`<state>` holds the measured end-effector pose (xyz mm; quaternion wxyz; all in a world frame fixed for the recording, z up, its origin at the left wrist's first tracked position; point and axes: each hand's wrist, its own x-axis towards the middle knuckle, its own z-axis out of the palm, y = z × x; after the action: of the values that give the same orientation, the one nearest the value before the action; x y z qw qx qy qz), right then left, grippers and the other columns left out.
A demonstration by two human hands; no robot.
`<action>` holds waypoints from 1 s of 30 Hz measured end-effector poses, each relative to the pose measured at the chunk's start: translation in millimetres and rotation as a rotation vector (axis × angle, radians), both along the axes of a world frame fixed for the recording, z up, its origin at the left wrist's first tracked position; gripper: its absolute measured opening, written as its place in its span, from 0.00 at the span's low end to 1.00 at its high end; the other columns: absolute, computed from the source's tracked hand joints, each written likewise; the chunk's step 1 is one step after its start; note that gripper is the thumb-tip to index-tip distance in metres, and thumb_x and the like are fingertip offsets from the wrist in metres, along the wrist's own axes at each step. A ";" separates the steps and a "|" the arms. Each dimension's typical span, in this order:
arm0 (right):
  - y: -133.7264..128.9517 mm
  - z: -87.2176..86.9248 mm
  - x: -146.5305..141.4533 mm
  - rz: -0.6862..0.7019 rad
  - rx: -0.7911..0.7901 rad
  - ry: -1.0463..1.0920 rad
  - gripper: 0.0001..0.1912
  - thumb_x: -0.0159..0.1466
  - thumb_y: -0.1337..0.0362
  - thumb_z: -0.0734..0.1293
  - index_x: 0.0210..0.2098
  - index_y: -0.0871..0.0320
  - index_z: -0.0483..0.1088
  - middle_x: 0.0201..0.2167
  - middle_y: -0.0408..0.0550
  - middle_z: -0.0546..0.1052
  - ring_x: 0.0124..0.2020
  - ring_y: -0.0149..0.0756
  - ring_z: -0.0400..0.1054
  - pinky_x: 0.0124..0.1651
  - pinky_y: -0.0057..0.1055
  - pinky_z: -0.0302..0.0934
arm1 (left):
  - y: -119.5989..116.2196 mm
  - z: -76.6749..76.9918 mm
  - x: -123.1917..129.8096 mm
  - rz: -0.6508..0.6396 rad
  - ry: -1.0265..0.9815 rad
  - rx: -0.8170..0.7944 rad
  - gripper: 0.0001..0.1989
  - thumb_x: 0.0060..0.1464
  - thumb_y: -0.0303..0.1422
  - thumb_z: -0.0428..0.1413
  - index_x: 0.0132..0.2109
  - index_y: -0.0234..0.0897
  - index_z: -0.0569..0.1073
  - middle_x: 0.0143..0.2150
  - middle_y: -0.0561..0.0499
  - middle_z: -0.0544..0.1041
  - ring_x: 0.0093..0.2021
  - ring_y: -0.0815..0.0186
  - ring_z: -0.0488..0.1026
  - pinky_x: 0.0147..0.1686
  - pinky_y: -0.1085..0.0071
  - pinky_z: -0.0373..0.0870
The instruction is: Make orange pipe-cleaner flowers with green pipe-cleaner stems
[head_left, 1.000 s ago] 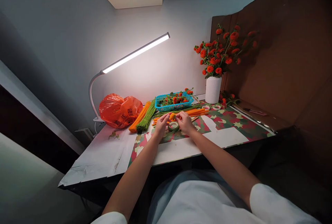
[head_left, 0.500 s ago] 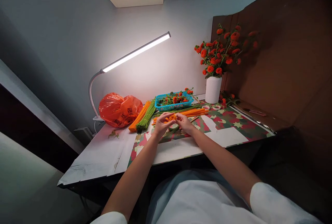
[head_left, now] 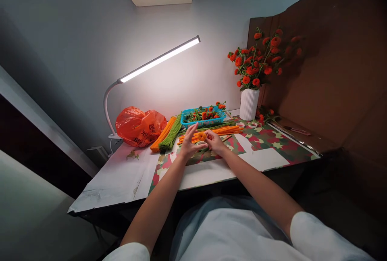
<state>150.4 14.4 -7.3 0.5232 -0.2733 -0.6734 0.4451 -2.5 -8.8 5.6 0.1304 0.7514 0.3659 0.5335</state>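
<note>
A small orange flower head is pinched between the fingers of my right hand, above the middle of the table. Just left of it is my left hand, its thumb and fingers spread apart with nothing between them. A tape roll lies below the flower, partly hidden by my left thumb. Behind my hands are loose orange stems. To the left lie an orange bundle and a green bundle of stems.
A blue basket of orange flowers stands at the back. An orange plastic bag and a lit lamp are on the left. At the right stands a white vase of flowers, with two small rolls in front, beside cardboard.
My left hand has let go of the orange flower and opened, its fingers now raised and spread. The flower stays in my right hand.
</note>
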 end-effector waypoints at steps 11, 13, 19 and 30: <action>8.7 -10.0 -2.5 0.010 0.141 -0.025 0.08 0.54 0.62 0.64 0.32 0.57 0.69 0.34 0.45 0.69 0.36 0.34 0.64 0.38 0.30 0.60 | -4.3 3.3 0.0 0.021 0.099 0.107 0.21 0.46 0.44 0.63 0.49 0.47 0.76 0.59 0.45 0.64 0.56 0.55 0.63 0.55 0.56 0.61; 7.6 -8.8 -2.5 0.032 0.104 -0.048 0.10 0.50 0.66 0.64 0.33 0.57 0.69 0.33 0.43 0.70 0.34 0.34 0.63 0.37 0.30 0.59 | -5.3 3.6 1.7 0.025 0.102 0.084 0.16 0.47 0.43 0.62 0.45 0.46 0.78 0.55 0.45 0.69 0.54 0.56 0.65 0.55 0.55 0.62; 3.8 -6.2 -1.8 0.034 0.041 -0.054 0.18 0.45 0.72 0.62 0.36 0.57 0.72 0.28 0.40 0.71 0.29 0.31 0.61 0.34 0.28 0.57 | -4.9 3.4 3.3 0.013 0.086 0.047 0.15 0.46 0.44 0.63 0.42 0.46 0.79 0.50 0.45 0.74 0.51 0.56 0.68 0.54 0.55 0.62; 2.2 -4.9 -4.3 0.064 -0.051 -0.010 0.16 0.44 0.71 0.64 0.33 0.58 0.72 0.28 0.41 0.72 0.29 0.30 0.61 0.33 0.26 0.57 | -0.7 1.3 1.3 -0.021 0.054 0.021 0.16 0.43 0.46 0.63 0.40 0.45 0.80 0.48 0.44 0.76 0.48 0.56 0.69 0.51 0.56 0.63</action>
<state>146.1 16.6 -12.2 0.4983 -0.2669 -0.6728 0.4773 -1.2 -9.4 6.9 0.1183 0.7707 0.3557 0.5153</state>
